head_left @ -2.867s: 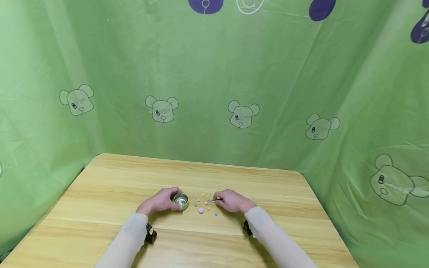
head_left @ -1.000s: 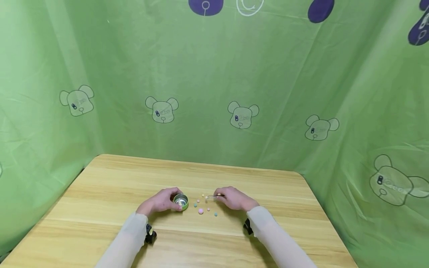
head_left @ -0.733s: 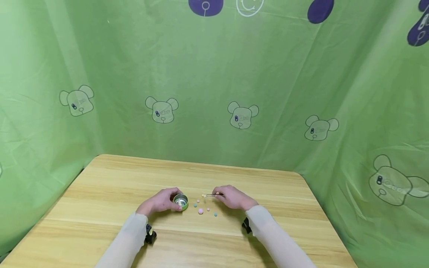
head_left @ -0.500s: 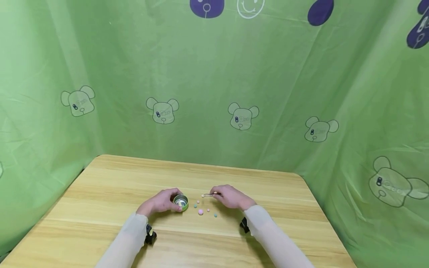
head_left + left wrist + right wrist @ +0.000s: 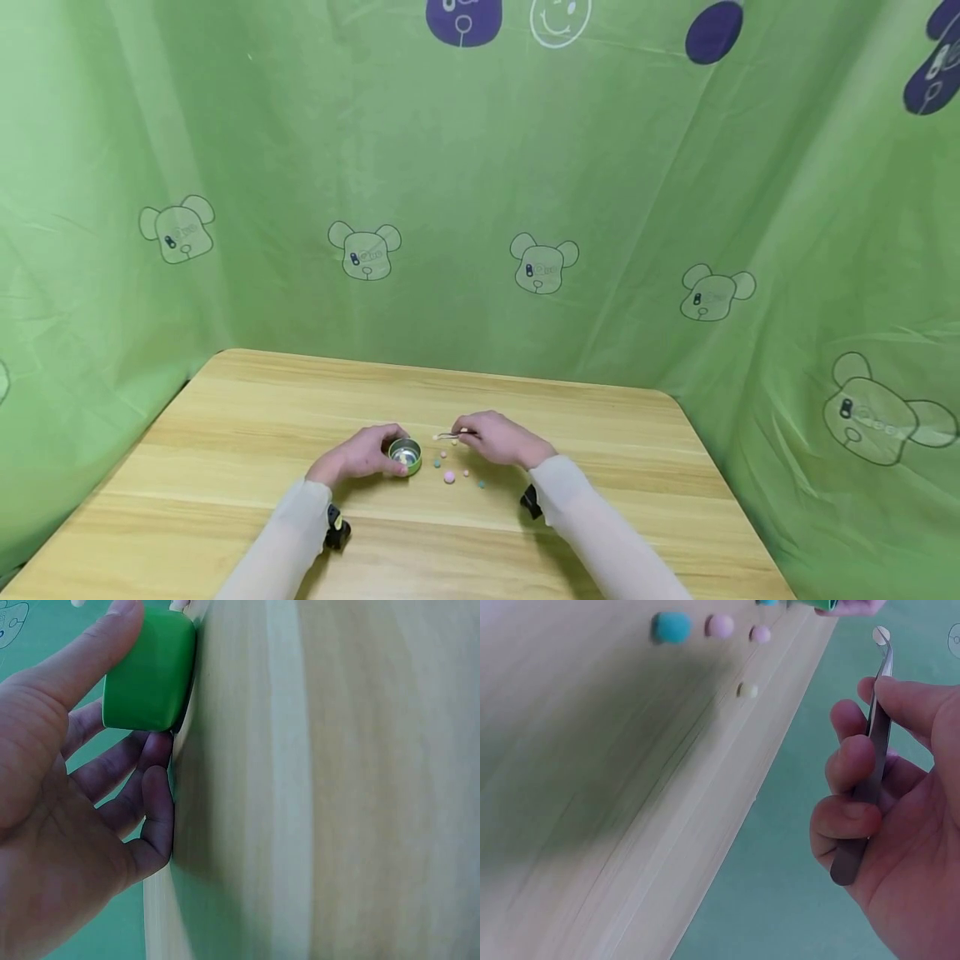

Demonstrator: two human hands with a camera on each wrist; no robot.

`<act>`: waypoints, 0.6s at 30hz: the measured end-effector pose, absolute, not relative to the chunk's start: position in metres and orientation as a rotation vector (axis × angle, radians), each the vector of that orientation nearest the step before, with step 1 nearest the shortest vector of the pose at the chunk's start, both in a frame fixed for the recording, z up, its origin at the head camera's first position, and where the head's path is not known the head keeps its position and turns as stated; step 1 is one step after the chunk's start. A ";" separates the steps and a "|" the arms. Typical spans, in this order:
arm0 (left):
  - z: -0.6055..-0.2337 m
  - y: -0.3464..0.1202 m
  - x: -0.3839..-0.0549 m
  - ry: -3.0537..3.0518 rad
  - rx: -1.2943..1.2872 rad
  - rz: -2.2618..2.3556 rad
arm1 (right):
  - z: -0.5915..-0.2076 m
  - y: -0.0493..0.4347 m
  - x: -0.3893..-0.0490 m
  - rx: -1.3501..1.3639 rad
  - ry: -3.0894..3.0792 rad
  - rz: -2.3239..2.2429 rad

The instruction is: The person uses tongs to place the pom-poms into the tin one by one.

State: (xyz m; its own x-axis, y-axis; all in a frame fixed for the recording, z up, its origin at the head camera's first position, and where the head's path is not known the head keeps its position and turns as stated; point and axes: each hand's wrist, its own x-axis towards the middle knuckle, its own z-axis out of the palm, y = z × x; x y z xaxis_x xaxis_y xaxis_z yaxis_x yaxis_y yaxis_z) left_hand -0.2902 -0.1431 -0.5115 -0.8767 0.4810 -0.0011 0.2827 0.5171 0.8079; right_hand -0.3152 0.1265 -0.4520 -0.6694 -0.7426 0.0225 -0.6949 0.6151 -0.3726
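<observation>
In the head view my left hand (image 5: 363,454) holds a small round green tin (image 5: 415,471) on the table, thumb in front and fingers behind. Small pale pieces lie inside the tin. The left wrist view shows its green wall (image 5: 148,671) under the thumb. My right hand (image 5: 497,437) grips bent-tip metal tweezers (image 5: 874,765). At their tips is a small cream ball (image 5: 880,635), held above the table to the right of the tin. Loose balls lie below: a larger pink ball (image 5: 449,477), a blue ball (image 5: 437,464), a cream ball (image 5: 748,690) and several others.
The wooden table (image 5: 300,392) stands against a green curtain (image 5: 450,150) printed with bear heads, which also hangs at both sides. Another blue ball (image 5: 482,484) lies nearest the right wrist. Black wrist cameras (image 5: 337,530) sit on both arms.
The tweezers have come up from among the loose balls with a cream ball and moved left toward the tin. My left hand and the tin have stayed in place.
</observation>
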 end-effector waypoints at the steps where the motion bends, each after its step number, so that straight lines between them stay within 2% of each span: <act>1: -0.512 -0.143 -0.290 2.533 0.652 1.289 | -0.452 0.124 -0.315 -1.207 2.693 -0.541; 18: -0.511 -0.144 -0.290 2.537 0.673 1.274 | -0.450 0.098 -0.312 -1.236 2.683 -0.446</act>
